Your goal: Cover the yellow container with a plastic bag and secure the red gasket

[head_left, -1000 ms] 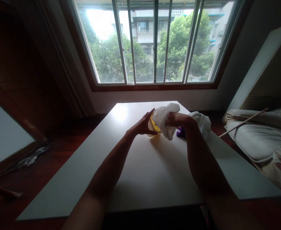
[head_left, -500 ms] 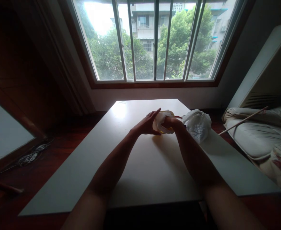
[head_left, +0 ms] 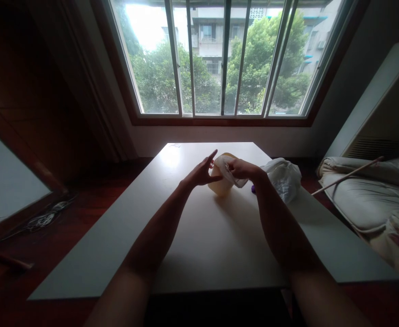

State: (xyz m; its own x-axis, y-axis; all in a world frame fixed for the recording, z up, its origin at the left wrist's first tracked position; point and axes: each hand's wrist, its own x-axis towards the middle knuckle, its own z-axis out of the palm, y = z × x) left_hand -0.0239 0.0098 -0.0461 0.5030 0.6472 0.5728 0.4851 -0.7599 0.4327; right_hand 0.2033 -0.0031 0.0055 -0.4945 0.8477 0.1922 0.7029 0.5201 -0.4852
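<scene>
A small yellowish, see-through tub [head_left: 221,188] stands on the white table, with a thin white plastic bag [head_left: 242,182] bunched over its rim and hanging down on the right. My right hand [head_left: 242,169] is closed on that bag at the tub's mouth, its fingertips partly hidden. At the tub's left side is my left hand [head_left: 201,173], fingers stretched upward and thumb apart, close against the wall. Whether it presses on the tub I cannot tell. Beside my right wrist lies a small purple thing [head_left: 253,189], mostly covered.
Another crumpled white plastic bag [head_left: 284,179] sits on the table [head_left: 199,250], right of my forearm. A padded seat or mattress [head_left: 359,190] with a thin stick [head_left: 349,176] across it lies to the right. Cables [head_left: 44,220] are on the floor at left, and a window [head_left: 223,59] is ahead.
My right hand has come up out of the tub and pulls the bag over the rim to the right. The left fingers have spread and shifted slightly left. More of the tub's wall shows.
</scene>
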